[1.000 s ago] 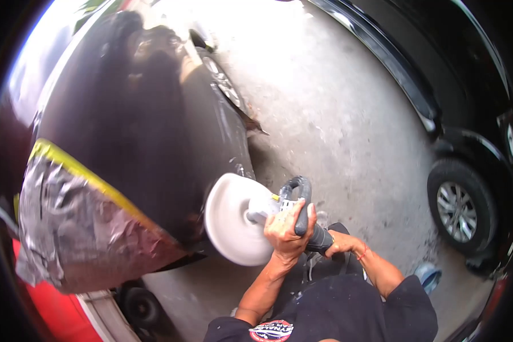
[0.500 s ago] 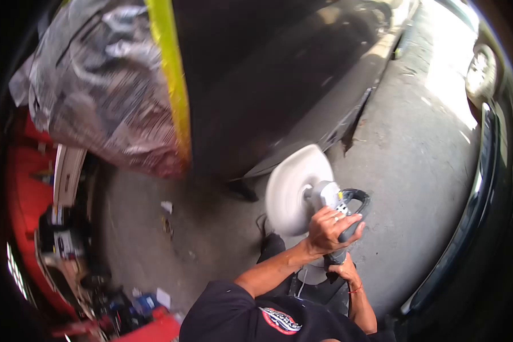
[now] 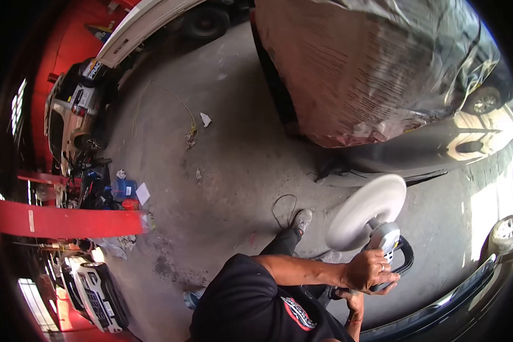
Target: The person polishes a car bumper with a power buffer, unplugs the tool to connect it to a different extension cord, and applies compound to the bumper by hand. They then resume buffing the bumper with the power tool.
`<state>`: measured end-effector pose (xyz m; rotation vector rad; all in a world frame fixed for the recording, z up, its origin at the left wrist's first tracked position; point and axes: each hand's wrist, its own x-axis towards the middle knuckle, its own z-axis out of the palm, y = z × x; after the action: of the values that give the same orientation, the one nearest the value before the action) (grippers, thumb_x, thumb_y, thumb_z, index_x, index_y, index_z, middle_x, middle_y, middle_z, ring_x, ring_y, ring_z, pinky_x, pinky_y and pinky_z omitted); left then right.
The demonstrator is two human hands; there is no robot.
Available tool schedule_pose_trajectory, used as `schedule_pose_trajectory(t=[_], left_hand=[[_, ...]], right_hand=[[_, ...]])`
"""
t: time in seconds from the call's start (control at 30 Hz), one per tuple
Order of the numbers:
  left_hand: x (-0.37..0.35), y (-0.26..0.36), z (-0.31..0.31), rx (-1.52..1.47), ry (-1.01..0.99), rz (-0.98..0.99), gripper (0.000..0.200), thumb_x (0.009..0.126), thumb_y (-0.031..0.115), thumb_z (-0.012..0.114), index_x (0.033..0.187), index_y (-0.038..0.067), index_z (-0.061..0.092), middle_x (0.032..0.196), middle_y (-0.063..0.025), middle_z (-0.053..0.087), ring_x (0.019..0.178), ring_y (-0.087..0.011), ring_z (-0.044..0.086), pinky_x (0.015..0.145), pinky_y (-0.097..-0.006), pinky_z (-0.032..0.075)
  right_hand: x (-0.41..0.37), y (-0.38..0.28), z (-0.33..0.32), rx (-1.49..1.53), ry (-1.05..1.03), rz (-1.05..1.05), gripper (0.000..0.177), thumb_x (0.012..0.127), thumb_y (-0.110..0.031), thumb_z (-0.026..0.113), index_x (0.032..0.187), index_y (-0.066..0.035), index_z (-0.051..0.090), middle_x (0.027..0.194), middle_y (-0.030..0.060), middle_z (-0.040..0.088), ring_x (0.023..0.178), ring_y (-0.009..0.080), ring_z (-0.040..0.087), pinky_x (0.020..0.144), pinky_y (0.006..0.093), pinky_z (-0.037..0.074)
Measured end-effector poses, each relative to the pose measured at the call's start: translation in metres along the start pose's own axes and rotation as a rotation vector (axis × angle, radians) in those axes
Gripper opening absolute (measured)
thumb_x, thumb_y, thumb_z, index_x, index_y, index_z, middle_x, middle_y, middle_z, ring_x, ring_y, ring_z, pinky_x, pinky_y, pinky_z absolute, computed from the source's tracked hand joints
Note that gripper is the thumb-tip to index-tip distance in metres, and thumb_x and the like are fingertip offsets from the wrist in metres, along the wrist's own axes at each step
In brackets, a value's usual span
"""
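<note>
Both my hands hold a polisher (image 3: pixel 385 235) with a wide white pad (image 3: pixel 367 214). The pad looks smeared, as if spinning, and faces the car's lower side with a gap between. My left hand (image 3: pixel 369 270), with a ring, is wrapped round the tool near its head and black loop handle (image 3: pixel 406 256). Behind it, my right hand (image 3: pixel 349 297) grips the rear body, partly hidden by my left hand and arm. Beyond the pad is a dark car panel (image 3: pixel 404 157). Crinkled printed plastic sheeting (image 3: pixel 359 74) covers much of the car.
A cable (image 3: pixel 285 199) loops on the concrete floor near my shoe (image 3: pixel 303 219). Paper scraps (image 3: pixel 205 119) lie farther off. Red posts (image 3: pixel 68 222), clutter and parked vehicles (image 3: pixel 94 293) line the left. Another dark car (image 3: pixel 439 305) stands close at lower right.
My view has swung left, so the covered car now sits farther right and more of the workshop shows. The polisher, in both hands, appears farther right and away from the panel.
</note>
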<state>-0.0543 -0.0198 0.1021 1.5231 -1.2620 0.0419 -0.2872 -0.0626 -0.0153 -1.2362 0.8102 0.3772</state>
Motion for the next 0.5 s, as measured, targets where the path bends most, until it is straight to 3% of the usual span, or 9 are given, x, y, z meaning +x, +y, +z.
schedule_pose_trajectory(t=[0.03,0.07,0.13,0.2,0.27,0.3,0.5], left_hand=[[0.002,0.011,-0.006,-0.004,0.034,0.004,0.017,0.076,0.020,0.075,0.089,0.011,0.072,0.059,-0.0005,0.057,0.053,-0.0173,0.054,0.057,-0.0322,0.041],[0.002,0.018,-0.005,-0.012,0.065,0.007,0.023,0.073,0.017,0.077,0.095,0.012,0.071,0.060,0.0010,0.056,0.054,-0.0153,0.056,0.056,-0.0308,0.040],[0.006,0.029,-0.006,-0.040,0.138,-0.003,0.022,0.074,0.017,0.076,0.094,0.011,0.072,0.059,0.0000,0.057,0.053,-0.0154,0.056,0.057,-0.0314,0.040],[0.007,0.039,-0.001,-0.194,0.148,-0.108,0.022,0.073,0.015,0.075,0.094,0.011,0.073,0.061,-0.0013,0.060,0.053,-0.0156,0.056,0.058,-0.0320,0.041],[0.001,0.051,0.004,-0.242,0.148,-0.093,0.022,0.073,0.012,0.073,0.095,0.008,0.073,0.062,-0.0025,0.061,0.052,-0.0162,0.055,0.060,-0.0323,0.042],[-0.002,0.057,0.007,-0.280,0.147,-0.106,0.020,0.073,0.011,0.072,0.093,0.008,0.072,0.064,-0.0038,0.062,0.055,-0.0180,0.058,0.061,-0.0339,0.042],[-0.028,0.030,0.043,-0.504,0.029,-0.213,0.018,0.074,0.010,0.066,0.088,0.001,0.071,0.064,-0.0078,0.060,0.057,-0.0221,0.054,0.063,-0.0365,0.045]], right_hand=[[0.000,-0.024,0.002,-0.019,-0.009,0.005,0.041,0.057,0.002,0.078,0.096,0.002,0.066,0.092,0.0079,0.068,0.087,0.0221,0.064,0.082,0.0349,0.050],[-0.007,-0.019,-0.013,-0.060,-0.129,0.011,0.053,0.056,-0.008,0.086,0.106,-0.001,0.066,0.102,0.0084,0.068,0.098,0.0240,0.064,0.092,0.0346,0.048],[-0.019,0.004,-0.049,0.367,-0.330,-0.072,0.070,0.064,-0.023,0.086,0.125,-0.003,0.058,0.114,0.0102,0.066,0.110,0.0234,0.061,0.100,0.0362,0.044],[-0.004,0.051,-0.104,0.444,-0.155,0.160,0.088,0.061,-0.024,0.077,0.140,-0.001,0.045,0.129,0.0148,0.059,0.108,0.0228,0.062,0.091,0.0380,0.050],[0.001,-0.030,-0.049,0.774,0.141,-0.059,0.082,0.063,-0.027,0.073,0.136,0.000,0.048,0.123,0.0204,0.061,0.095,0.0279,0.066,0.077,0.0395,0.055],[-0.006,-0.007,-0.056,0.804,0.167,-0.056,0.082,0.063,-0.027,0.073,0.136,0.000,0.048,0.123,0.0204,0.061,0.095,0.0279,0.066,0.077,0.0395,0.055],[-0.001,0.014,-0.002,1.272,-0.261,-0.067,0.079,0.065,-0.026,0.073,0.135,0.002,0.048,0.120,0.0234,0.061,0.092,0.0304,0.067,0.074,0.0405,0.056]])
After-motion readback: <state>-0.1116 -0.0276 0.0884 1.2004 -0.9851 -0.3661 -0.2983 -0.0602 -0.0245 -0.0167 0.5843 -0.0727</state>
